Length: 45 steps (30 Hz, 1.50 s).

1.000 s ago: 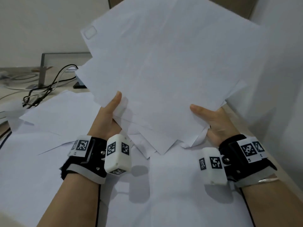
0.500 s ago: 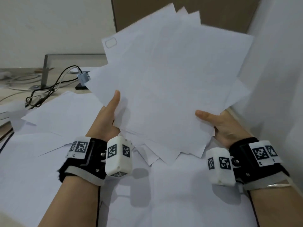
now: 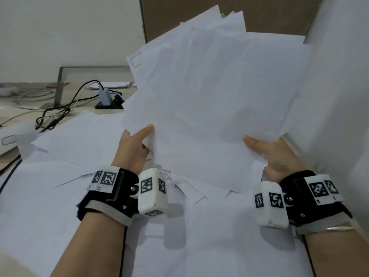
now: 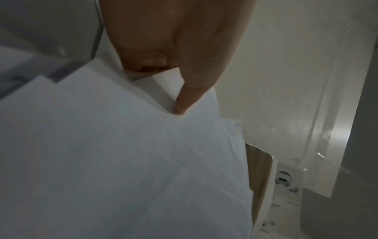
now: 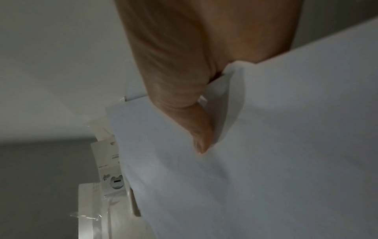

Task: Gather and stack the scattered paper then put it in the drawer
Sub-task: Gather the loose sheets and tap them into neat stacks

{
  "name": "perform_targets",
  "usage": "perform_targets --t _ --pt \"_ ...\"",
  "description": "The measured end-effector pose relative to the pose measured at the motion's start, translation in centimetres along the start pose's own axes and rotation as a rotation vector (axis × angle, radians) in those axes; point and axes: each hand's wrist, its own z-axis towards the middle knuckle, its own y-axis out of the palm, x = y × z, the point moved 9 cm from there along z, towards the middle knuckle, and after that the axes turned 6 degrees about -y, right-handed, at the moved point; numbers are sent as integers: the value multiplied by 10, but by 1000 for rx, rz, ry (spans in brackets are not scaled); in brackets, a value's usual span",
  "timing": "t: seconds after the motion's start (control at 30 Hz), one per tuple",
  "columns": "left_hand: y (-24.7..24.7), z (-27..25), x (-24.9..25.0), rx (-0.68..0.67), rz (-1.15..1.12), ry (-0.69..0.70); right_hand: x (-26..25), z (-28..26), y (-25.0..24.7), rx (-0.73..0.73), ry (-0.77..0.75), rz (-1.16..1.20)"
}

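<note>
Above the table (image 3: 60, 226), which is covered with loose white sheets of paper (image 3: 83, 142), an uneven fanned bundle of white paper sheets (image 3: 215, 108) is held up and tilted away from the person. At the bundle's lower left edge, the left hand (image 3: 132, 151) grasps it, thumb (image 4: 184, 100) pressed on the near face and fingers hidden behind. At the bundle's lower right edge, the right hand (image 3: 275, 154) grasps it the same way, thumb (image 5: 199, 139) lying on the top sheet. Left of the bundle, black and white cables (image 3: 60, 108) and a small grey adapter (image 3: 104, 96) lie on the table beside a grey metal stand (image 3: 61, 84). Behind the bundle rises a brown panel (image 3: 269, 13).
</note>
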Motion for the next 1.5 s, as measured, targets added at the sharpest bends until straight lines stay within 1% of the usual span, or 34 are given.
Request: perform_targets --t 0.1,0.17,0.2,0.23,0.27,0.3,0.37,0.43,0.5,0.57,0.67,0.7,0.8,0.97,1.03,1.17,1.27,1.33,1.4,1.5 --pt "-14 -2 14 152 104 154 -1 0 -1 23 -21 -9" --pt "-15 -10 31 222 212 315 -1 0 0 27 -26 -16" --pt "-13 -16 39 241 255 391 -1 0 0 25 -27 -20" --pt "-9 -18 43 235 290 437 0 1 -1 25 -28 -23" --pt "-2 -19 44 191 308 449 0 2 -2 25 -27 -24" --pt "5 -18 40 122 314 426 1 2 -3 21 -26 -23" --pt "20 -14 25 -22 351 318 2 3 -3 6 -31 -34" --pt "30 -10 10 -104 388 203 3 3 -3 0 -42 -44" --pt "34 -10 3 -117 397 142 4 3 -3 2 -45 -32" --pt "34 -11 3 -123 404 121 5 3 -2 -5 -34 -29" --pt "40 -15 -4 -225 418 59 7 3 0 -2 -12 -22" --pt "41 -16 -7 -240 416 30 8 3 0 3 -12 -29" --pt "37 -15 -13 -188 385 -19 13 5 -2 37 3 -37" --pt "28 -11 -25 -59 307 -74 26 10 -3 52 87 -17" --pt "23 -9 -28 -22 280 -91 33 10 -1 38 128 -19" --pt "15 -7 -29 5 232 -123 40 10 1 -1 199 -8" --pt "-2 -3 -31 71 149 -151 47 8 1 -28 276 -4" --pt "-15 5 -37 104 84 -190 53 7 -3 -17 323 1" --pt "-30 20 -48 118 61 -232 57 7 -9 3 356 -55" --pt "-46 40 -61 140 75 -260 57 9 -14 36 344 -133"
